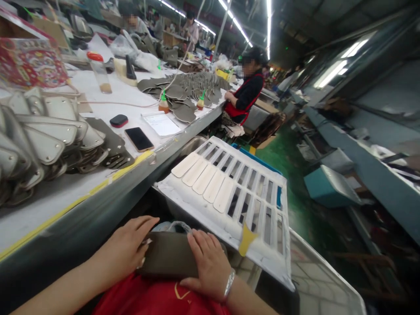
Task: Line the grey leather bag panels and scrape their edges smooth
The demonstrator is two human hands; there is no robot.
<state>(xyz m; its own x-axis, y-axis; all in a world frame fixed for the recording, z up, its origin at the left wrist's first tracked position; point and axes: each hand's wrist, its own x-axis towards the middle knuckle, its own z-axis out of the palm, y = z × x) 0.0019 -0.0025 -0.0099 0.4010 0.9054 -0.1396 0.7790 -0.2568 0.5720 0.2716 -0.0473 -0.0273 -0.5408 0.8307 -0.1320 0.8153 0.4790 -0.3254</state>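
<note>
A dark olive-brown panel (169,256) with rounded corners lies across my lap, over a red apron (154,295). At its left edge, my left hand (129,243) is closed on it, index finger stretched past the far edge. Small pale bits show at those fingertips, too small to name. My right hand (208,264) rests flat on the panel's right part, fingers extended and thumb along the near edge; a silvery bracelet circles the wrist. Just beyond the panel is a clear, bag-like thing, partly hidden. Ahead stands a white slotted rack (259,192) carrying several cream rounded strips (197,175).
The workbench (75,199) on the left bears stacked grey panels (49,135), a phone (139,139), a notepad (161,124), glue bottles (163,105) and a heap of olive pieces (183,89). Yellow tape (244,240) sticks to the rack. A co-worker (247,89) sits farther along.
</note>
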